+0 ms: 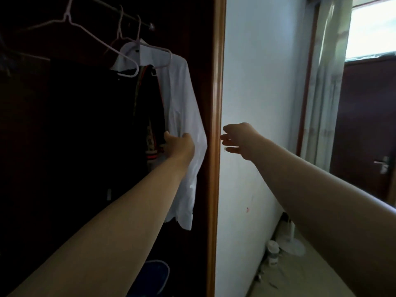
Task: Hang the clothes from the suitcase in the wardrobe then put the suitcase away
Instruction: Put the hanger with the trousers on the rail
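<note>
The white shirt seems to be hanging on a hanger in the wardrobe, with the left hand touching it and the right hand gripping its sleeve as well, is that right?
Not quite. In the head view, the white shirt does hang on a hanger in the wardrobe with the left hand touching it, but the right hand grips nothing: it is open, apart from the shirt, on the other side of the wardrobe's wooden frame.

A single head-worn camera looks forward and slightly down along both outstretched arms, standing close to the wardrobe (212,103) at its right edge. The dark wardrobe interior with its rail (128,16) fills the left half; the wall (257,82), a window (372,26) and the floor (300,275) fill the right. The wide lens bends straight edges near the borders.
</note>
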